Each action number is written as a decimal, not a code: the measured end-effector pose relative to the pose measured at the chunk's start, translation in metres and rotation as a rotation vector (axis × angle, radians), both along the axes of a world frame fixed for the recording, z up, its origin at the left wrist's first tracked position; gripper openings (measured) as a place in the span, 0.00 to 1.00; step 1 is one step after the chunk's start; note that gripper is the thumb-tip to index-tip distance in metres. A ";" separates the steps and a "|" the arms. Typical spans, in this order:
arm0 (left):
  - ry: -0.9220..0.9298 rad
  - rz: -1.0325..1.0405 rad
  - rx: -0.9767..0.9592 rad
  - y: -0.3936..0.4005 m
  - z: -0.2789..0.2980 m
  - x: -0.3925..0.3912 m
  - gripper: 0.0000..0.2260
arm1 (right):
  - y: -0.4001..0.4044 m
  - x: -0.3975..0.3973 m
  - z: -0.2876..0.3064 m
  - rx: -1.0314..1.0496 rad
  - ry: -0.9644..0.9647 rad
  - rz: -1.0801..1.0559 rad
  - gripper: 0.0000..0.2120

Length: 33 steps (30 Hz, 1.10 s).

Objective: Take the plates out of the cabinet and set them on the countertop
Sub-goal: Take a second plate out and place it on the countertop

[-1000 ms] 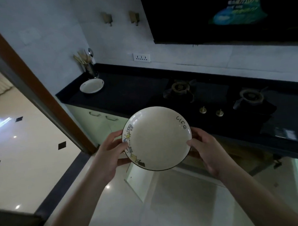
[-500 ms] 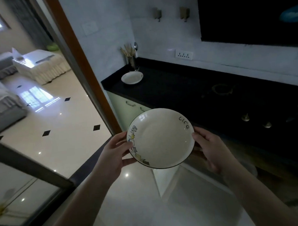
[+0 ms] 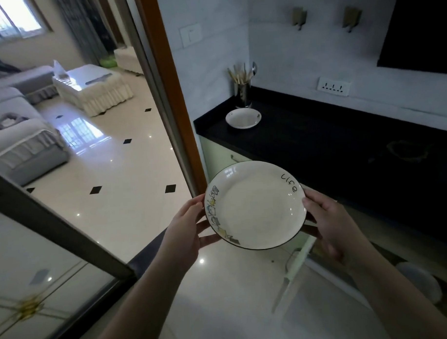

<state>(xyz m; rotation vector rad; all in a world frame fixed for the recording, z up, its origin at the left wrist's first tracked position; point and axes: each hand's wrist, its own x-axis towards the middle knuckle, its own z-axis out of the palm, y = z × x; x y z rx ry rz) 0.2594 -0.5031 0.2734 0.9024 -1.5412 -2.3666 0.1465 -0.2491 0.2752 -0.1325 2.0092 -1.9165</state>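
A white plate [image 3: 255, 206] with a dark rim, the word "life" and small drawings is held level in front of me, above the floor and just short of the black countertop [image 3: 318, 145]. My left hand [image 3: 186, 226] grips its left edge, thumb on the rim. My right hand [image 3: 325, 221] grips its right edge. A second white plate [image 3: 243, 118] lies on the countertop's far left corner. Below the held plate a pale green cabinet door [image 3: 294, 270] stands open.
A metal holder with chopsticks and a spoon [image 3: 243, 88] stands behind the second plate. A gas burner [image 3: 406, 150] sits to the right on the counter. A brown door frame [image 3: 174, 95] borders the counter's left end; a glossy tiled floor [image 3: 111, 178] lies beyond.
My view has swung left, so the counter's left corner and second plate are now nearer the centre. The plate stays held in both hands at about the same height.
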 end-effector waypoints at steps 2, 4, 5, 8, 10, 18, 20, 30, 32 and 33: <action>-0.010 -0.011 -0.012 -0.011 0.000 -0.005 0.09 | -0.011 -0.005 -0.004 0.007 -0.011 0.008 0.15; -0.020 -0.018 0.003 -0.020 -0.001 -0.014 0.09 | -0.019 -0.013 -0.007 0.000 -0.028 0.010 0.15; -0.024 -0.023 0.008 -0.025 -0.001 -0.020 0.09 | -0.022 -0.018 -0.009 -0.001 -0.030 0.013 0.14; -0.035 -0.055 0.000 -0.033 -0.004 -0.046 0.09 | -0.027 -0.041 -0.016 0.010 -0.037 -0.005 0.14; -0.039 -0.074 -0.006 -0.037 -0.008 -0.067 0.09 | -0.031 -0.060 -0.020 0.008 -0.062 -0.037 0.15; 0.013 -0.189 0.035 -0.070 -0.021 -0.143 0.12 | -0.043 -0.126 -0.024 -0.082 -0.107 -0.032 0.14; 0.011 -0.209 0.019 -0.077 -0.024 -0.159 0.13 | -0.046 -0.136 -0.024 -0.084 -0.121 -0.057 0.14; -0.039 -0.250 0.020 -0.100 -0.028 -0.228 0.13 | -0.070 -0.175 -0.021 -0.099 -0.135 -0.194 0.13; -0.038 -0.261 0.021 -0.108 -0.026 -0.240 0.13 | -0.080 -0.183 -0.020 -0.092 -0.126 -0.218 0.13; -0.035 -0.271 0.015 -0.112 -0.025 -0.246 0.14 | -0.084 -0.186 -0.021 -0.093 -0.123 -0.235 0.13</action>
